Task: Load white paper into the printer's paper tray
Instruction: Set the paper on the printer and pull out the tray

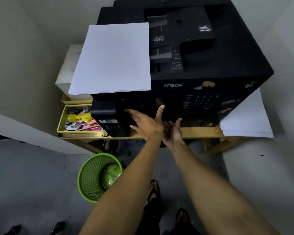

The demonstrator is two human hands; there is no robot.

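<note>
A person's two hands reached toward the lower front of a black Epson printer (202,68). The left hand (147,123) was spread, fingers straight and thumb raised, its fingertips against the printer's front panel; the right hand (172,131), just beside it and partly behind it, was also held out with fingers extended and held nothing. Whether the right fingertips touched the printer could not be made out.

A stack of white paper (114,60) lay flat on the left part of the printer's lid, its near corner overhanging the edge. A second stack of white sheets (246,119) lay on the wooden tabletop (197,131) at the printer's right, partly under its corner.

The printer stood in a corner of pale walls over a grey floor. On the tabletop to the printer's left sat a yellow tray (62,122) holding pink pens, a yellow object and small stationery, with a white box (66,72) behind it. A green mesh wastebasket (90,177) stood on the floor below.
</note>
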